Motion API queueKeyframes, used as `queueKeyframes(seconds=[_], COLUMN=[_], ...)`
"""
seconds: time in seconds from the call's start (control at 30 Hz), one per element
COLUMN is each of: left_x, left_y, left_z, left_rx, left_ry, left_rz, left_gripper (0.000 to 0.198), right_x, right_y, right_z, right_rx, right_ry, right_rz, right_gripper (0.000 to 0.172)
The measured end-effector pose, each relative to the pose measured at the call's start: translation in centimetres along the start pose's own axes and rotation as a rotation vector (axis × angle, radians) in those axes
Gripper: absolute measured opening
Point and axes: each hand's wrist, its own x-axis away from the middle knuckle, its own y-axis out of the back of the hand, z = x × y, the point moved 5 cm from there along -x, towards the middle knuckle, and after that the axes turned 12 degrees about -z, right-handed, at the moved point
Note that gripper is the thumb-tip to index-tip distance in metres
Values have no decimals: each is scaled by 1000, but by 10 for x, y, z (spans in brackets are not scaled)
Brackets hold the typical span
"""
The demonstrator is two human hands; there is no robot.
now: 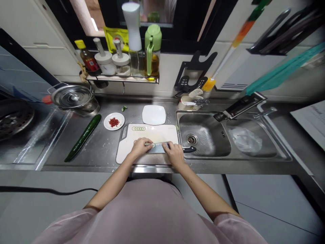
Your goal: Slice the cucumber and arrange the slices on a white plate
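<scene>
My left hand [141, 147] is over the white cutting board [124, 150], its fingers pinched on cucumber slices [152, 145] at the left end of a knife blade. The kitchen knife [157, 148] lies almost level across the board, its black handle pointing right over the sink edge. My right hand [175, 154] grips the blade near the handle, thumb and fingers closed on it. Near the board's upper left, a short row of cucumber slices [138, 128] overlaps. Just behind the board stands a white square plate [153, 114].
A whole cucumber [83, 137] and a small plate [106, 121] of chopped red pieces lie to the left, near a lidded steel pot [87, 107]. A double sink [205, 130] with a black faucet [237, 106] is on the right. Seasoning bottles stand on a wall rack [122, 78].
</scene>
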Motion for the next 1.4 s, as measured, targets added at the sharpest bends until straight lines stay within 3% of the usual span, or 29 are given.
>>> queueKeyframes(seconds=[0.13, 0.33, 0.5, 0.8, 1.4], left_x=[-5, -32, -60, -86, -88], left_y=[-10, -17, -14, -12, -14], left_z=[2, 31, 42, 53, 57], left_rx=[71, 15, -159, -359, -344], left_ry=[62, 299, 279, 245, 179], left_rz=[6, -121, -190, -160, -264], left_gripper=[10, 10, 11, 20, 18], right_x=[5, 12, 16, 17, 10], right_y=[-6, -14, -21, -26, -26], right_z=[-4, -13, -19, -23, -22], right_rx=[11, 0, -9, -14, -40], right_ry=[-19, -71, -93, -113, -131], right_rz=[13, 37, 10, -52, 34], right_gripper=[46, 47, 45, 44, 42])
